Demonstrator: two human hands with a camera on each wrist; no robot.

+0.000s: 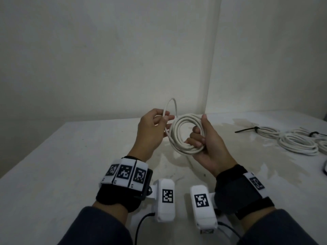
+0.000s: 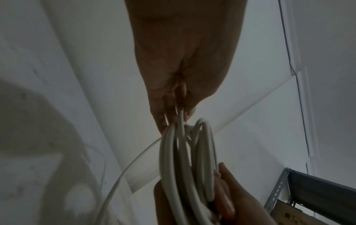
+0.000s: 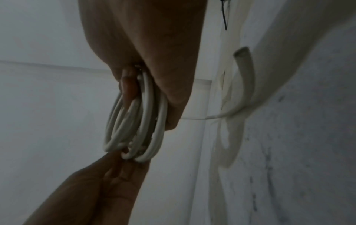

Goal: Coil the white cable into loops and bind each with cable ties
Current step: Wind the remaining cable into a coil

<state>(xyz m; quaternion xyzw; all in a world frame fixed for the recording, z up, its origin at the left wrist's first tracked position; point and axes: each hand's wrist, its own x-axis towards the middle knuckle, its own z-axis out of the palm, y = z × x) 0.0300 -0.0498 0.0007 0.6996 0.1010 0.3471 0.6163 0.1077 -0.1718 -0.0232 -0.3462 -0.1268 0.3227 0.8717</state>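
Observation:
A coil of white cable point(image 1: 184, 133) with several loops hangs above the white table. My right hand point(image 1: 203, 138) grips the coil's right side, fingers through its middle and thumb over the outside; the right wrist view shows the same coil point(image 3: 138, 121) in that hand. My left hand point(image 1: 154, 124) pinches the cable's free end point(image 1: 172, 105), which arches up in a small bow just left of the coil. In the left wrist view the loose strand point(image 2: 181, 120) runs between the left fingers down to the coil point(image 2: 185, 167).
At the table's right lie coiled white cables point(image 1: 299, 142) bound with black cable ties point(image 1: 247, 130). A dark object point(image 1: 325, 167) shows at the right edge. The table point(image 1: 70, 156) stands in a corner of two white walls. A metal shelf point(image 2: 308, 187) appears in the left wrist view.

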